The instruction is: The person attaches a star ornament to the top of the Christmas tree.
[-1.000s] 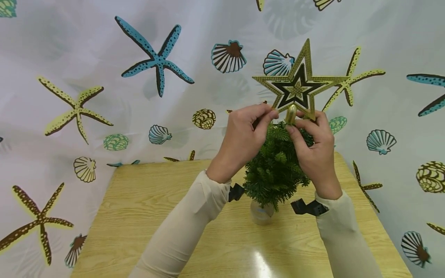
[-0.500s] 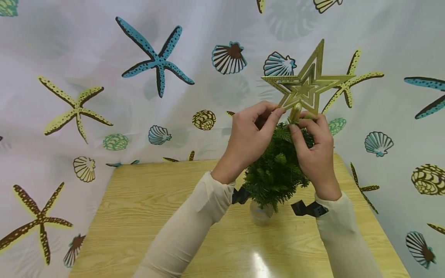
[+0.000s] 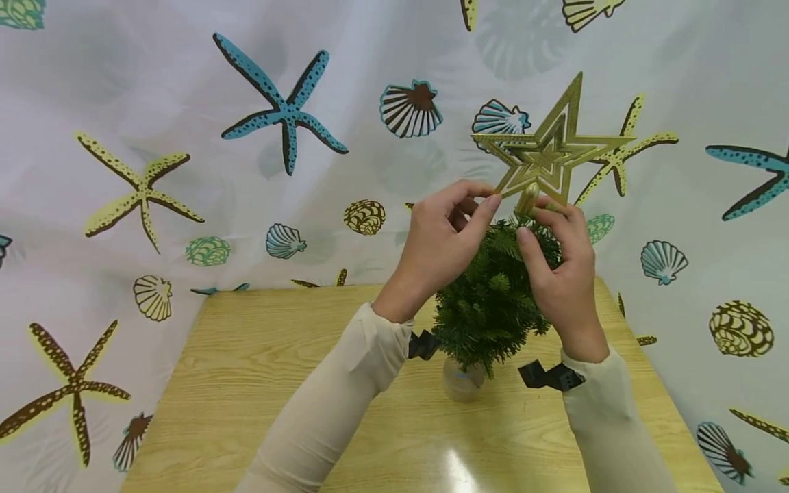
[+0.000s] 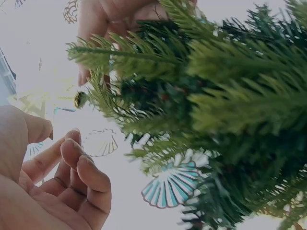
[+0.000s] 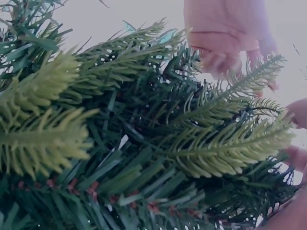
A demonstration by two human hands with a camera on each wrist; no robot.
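My left hand (image 3: pixel 440 236) pinches the lower left point of a gold star tree topper (image 3: pixel 545 156) between thumb and fingertips. The star tilts to the right above a small green Christmas tree (image 3: pixel 487 301). Its gold socket (image 3: pixel 527 198) is right at the tree's tip; in the left wrist view its dark opening (image 4: pixel 79 99) faces the branch ends, and that star looks washed out. My right hand (image 3: pixel 564 274) has curled fingers and thumb around the tree's top sprigs, just under the socket. Branches partly hide the right fingers in the right wrist view.
The tree stands on a pale round base (image 3: pixel 464 383) on a wood-grain table (image 3: pixel 277 383). Behind and at the sides hangs a white cloth (image 3: pixel 345 61) printed with starfish and shells. Black wrist cameras (image 3: pixel 548 375) sit by both cuffs.
The star has shifted right, turned and tilted further, and my left hand has moved slightly right with it. The right thumb has drawn a little away from the socket.
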